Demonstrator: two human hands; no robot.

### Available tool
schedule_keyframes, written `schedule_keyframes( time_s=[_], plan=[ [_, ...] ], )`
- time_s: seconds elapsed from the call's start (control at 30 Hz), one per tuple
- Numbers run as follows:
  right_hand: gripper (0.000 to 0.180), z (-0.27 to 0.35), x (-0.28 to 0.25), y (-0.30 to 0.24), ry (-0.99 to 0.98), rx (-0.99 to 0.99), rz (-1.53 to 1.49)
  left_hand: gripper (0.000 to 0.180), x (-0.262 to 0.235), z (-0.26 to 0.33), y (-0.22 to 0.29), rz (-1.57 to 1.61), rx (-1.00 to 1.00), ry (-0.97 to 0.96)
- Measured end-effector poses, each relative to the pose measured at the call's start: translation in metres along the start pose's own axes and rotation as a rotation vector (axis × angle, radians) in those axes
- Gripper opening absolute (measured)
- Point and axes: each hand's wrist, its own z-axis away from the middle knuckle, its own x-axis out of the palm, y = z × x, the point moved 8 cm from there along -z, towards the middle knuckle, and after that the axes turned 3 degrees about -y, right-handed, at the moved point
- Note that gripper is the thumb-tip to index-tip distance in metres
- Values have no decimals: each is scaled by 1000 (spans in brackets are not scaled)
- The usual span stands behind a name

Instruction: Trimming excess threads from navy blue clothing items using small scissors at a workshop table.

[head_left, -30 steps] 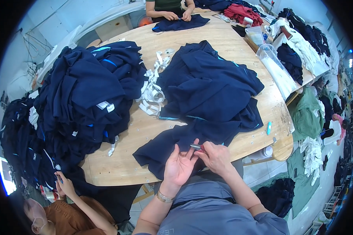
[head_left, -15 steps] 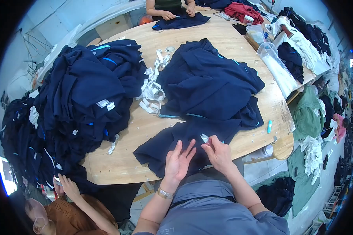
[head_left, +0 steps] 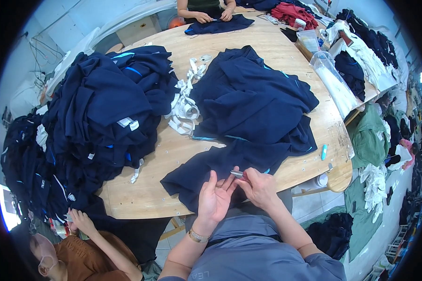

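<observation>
Pointing leftward from the right grip (head_left: 260, 188), a small pair of snips (head_left: 237, 173) is held here, its red handle pinched between the thumb and curled fingers, its grey blades aimed across at the other side. And the left grip (head_left: 214, 202)? It is opened wide, bare palm turned up, fingers spread! The blades are held right by its fingertips; whether the two are touching cannot be told from this angle. Just below it, the wrist is circled by a metallic band (head_left: 198, 236).

Right under and ahead of both grips, a dark navy garment (head_left: 197, 174) is spread over the near edge of the wooden counter (head_left: 140, 199). Just beyond it, a navy heap (head_left: 253, 98) is stacked, edged here and there in light blue. Left of that heap, ahead of the left grip, a tangle of white strips (head_left: 185, 110) is strewn. Farther left, a big navy pile (head_left: 98, 103) is heaped high. Over to the right of the right grip, a slim light-blue object (head_left: 324, 152) is laid on the wood.

Far ahead of both grips, a navy piece (head_left: 220, 25) is being handled by a co-worker's hands (head_left: 204, 18). And low on the left, well apart from the left grip, something small is held in another co-worker's hand (head_left: 83, 223), its kind too small to tell.
</observation>
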Motion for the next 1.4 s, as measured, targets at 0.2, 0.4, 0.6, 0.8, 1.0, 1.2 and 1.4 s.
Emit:
schedule_keyframes(
  time_s=[0.2, 0.4, 0.6, 0.8, 1.0, 1.2, 1.4],
  plan=[
    [33, -1, -1, -4, -9, -24, 36, 38, 3, 0, -3, 16, -44, -16],
    [33, -2, 0, -5, -15, -25, 25, 32, 12, 2, -6, 21, -32, 21],
    [33, -2, -2, -2, -2, 1, -16, 37, -1, 3, -4, 10, 22, -58],
    [29, 0, -1, -1, -35, 15, -64, 38, 17, 7, 11, -330, 249, -37],
    [33, -2, -3, -7, -4, -46, -69, 39, 15, 9, 17, -469, 367, -34],
    [33, -4, -4, -9, 6, -64, -59, 38, 12, 9, 15, -463, 378, -58],
    [30, -4, -5, -10, 0, -56, -46, 38, 10, 9, 14, -497, 382, -62]
  ],
)
